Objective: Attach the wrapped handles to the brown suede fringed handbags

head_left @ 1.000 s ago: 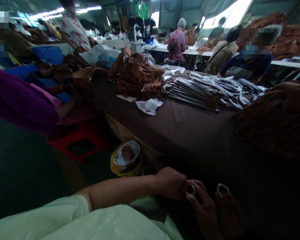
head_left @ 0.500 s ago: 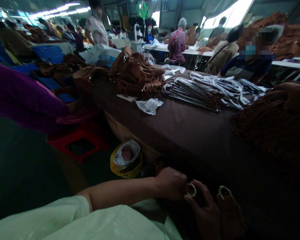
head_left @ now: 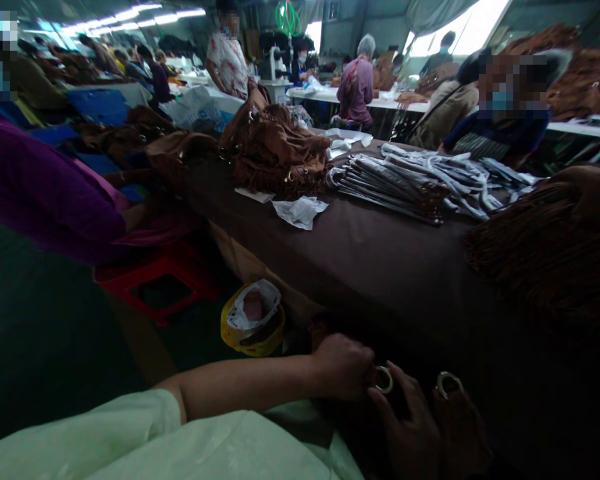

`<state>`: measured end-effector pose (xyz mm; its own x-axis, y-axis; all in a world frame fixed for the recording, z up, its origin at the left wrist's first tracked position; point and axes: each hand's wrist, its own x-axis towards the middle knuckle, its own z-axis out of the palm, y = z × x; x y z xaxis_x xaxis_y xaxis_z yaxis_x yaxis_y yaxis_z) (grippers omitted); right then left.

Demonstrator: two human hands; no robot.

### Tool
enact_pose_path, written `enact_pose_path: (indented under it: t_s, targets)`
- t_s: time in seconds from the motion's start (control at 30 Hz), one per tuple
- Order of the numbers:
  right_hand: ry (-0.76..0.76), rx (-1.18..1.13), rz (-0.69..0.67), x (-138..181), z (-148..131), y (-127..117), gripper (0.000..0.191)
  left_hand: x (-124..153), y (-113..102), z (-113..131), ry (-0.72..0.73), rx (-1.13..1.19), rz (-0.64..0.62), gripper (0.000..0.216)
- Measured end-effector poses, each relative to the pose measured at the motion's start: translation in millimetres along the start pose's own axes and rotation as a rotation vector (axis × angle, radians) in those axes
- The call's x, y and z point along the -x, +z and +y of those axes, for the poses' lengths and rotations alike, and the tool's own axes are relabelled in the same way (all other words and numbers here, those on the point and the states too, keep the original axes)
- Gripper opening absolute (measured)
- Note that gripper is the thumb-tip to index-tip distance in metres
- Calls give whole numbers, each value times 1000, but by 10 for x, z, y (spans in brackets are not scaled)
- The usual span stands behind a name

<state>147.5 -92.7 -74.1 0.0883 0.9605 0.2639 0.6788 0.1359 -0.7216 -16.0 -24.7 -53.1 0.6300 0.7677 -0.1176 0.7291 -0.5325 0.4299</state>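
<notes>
In the head view, my left hand [head_left: 341,367] is a closed fist at the near edge of the table, around brown fringed material [head_left: 318,328] that pokes out behind it. A gold-coloured metal ring [head_left: 384,380] sits between my two hands. The thumb and forefinger of my right hand [head_left: 411,423] pinch it from the right. Just right of that hand, a second gold ring [head_left: 449,385] stands up on a brown strap-like piece [head_left: 460,427]. Deep shadow hides most of the material below my hands.
A dark-covered table [head_left: 360,253] bears a pile of brown fringed bags [head_left: 275,143], wrapped straps [head_left: 395,183], a crumpled white sheet [head_left: 300,212] and more brown fringed goods [head_left: 560,247]. On the left are a red stool [head_left: 155,280], a yellow bin [head_left: 253,320] and a co-worker's purple sleeve [head_left: 55,187].
My hands and both rings stay almost where they were. The co-worker in purple shifts slightly, and a standing person in the background has moved right.
</notes>
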Motion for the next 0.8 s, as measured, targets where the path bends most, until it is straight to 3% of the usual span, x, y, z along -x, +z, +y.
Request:
enact_pose_path:
  t_s: [0.2,0.4,0.5,0.63,0.8]
  targets:
    - [146,-88,-204,-29,73,-114,42,2,8,1,19,15,16,28]
    - [73,-205,-426,-86,137,-169,35,27,-15,-45,129,-2,27,27]
    - [-5,-154,-383,-87,126,-151,30,30,-49,-44,121,9,-5,28]
    - [-88,-76,-207,-53,80,-61,28,6,-138,-34,60,45,-148,33]
    - [-16,-127,-160,-67,-19,14,31,-9,-277,-123,128,201,-246,27]
